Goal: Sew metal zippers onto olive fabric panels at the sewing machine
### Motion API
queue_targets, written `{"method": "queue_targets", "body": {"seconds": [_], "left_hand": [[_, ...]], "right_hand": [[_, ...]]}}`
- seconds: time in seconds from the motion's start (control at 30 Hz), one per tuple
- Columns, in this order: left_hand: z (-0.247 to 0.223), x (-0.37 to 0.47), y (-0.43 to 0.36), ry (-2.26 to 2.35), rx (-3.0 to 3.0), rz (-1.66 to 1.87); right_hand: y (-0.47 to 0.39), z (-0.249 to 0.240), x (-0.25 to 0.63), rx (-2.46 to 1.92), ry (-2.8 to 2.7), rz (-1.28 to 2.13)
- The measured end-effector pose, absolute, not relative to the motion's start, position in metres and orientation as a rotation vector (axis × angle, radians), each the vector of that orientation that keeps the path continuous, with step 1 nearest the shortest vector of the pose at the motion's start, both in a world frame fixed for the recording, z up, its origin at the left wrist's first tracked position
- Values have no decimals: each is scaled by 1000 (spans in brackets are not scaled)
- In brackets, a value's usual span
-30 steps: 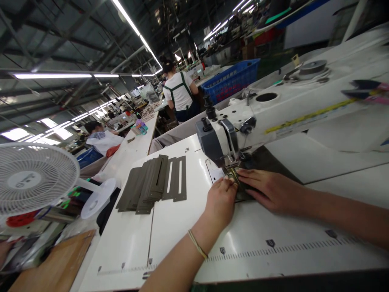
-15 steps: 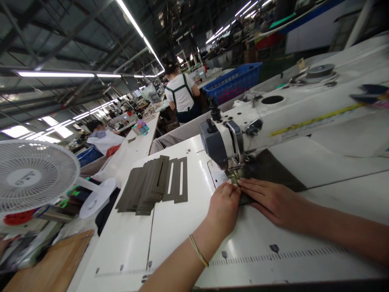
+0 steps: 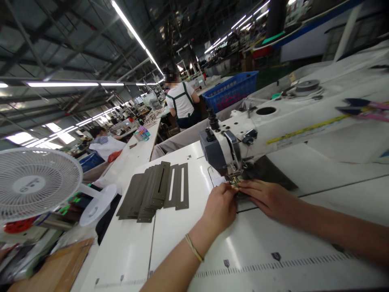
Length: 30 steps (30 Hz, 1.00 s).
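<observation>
A piece of dark olive fabric (image 3: 272,174) lies under the presser foot (image 3: 234,178) of a white and grey sewing machine (image 3: 214,148). Close in front of the foot, my left hand (image 3: 221,209) is closed, its fingertips pinching the fabric's near edge. My right hand (image 3: 272,200) lies just to the right, fingers stretched out and resting flat on the fabric. The tips of both hands almost meet. What lies beneath the right fingers is mostly hidden.
Left of the machine lies a fanned stack of slotted dark olive pieces (image 3: 148,190). A white fan (image 3: 39,184) stands at the left. Scissors (image 3: 361,107) and a yellow tape measure (image 3: 306,129) rest on the machine arm. Behind are a blue crate (image 3: 231,91) and a seated person (image 3: 182,101).
Less of the fabric shows around my right hand, and its visible part beyond the foot looks smaller. Both hands keep nearly the same place. The whole view has shifted slightly.
</observation>
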<state>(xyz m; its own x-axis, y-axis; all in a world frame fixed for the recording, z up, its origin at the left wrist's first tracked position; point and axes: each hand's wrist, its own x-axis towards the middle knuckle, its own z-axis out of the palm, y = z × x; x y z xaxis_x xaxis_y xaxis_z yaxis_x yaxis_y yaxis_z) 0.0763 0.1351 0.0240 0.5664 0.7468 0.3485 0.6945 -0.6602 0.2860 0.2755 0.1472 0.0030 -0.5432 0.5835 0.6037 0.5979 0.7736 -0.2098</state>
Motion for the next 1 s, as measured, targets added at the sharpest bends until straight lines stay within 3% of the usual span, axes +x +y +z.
{"method": "queue_targets", "body": {"seconds": [0.23, 0.63, 1.0], "left_hand": [[33, 90, 147, 1659, 2627, 515], [21, 94, 122, 1439, 3054, 469], [13, 90, 145, 1400, 3127, 633]], "right_hand": [[179, 27, 278, -981, -2341, 117], [131, -19, 273, -859, -2319, -424], [144, -11, 265, -920, -2287, -390]]}}
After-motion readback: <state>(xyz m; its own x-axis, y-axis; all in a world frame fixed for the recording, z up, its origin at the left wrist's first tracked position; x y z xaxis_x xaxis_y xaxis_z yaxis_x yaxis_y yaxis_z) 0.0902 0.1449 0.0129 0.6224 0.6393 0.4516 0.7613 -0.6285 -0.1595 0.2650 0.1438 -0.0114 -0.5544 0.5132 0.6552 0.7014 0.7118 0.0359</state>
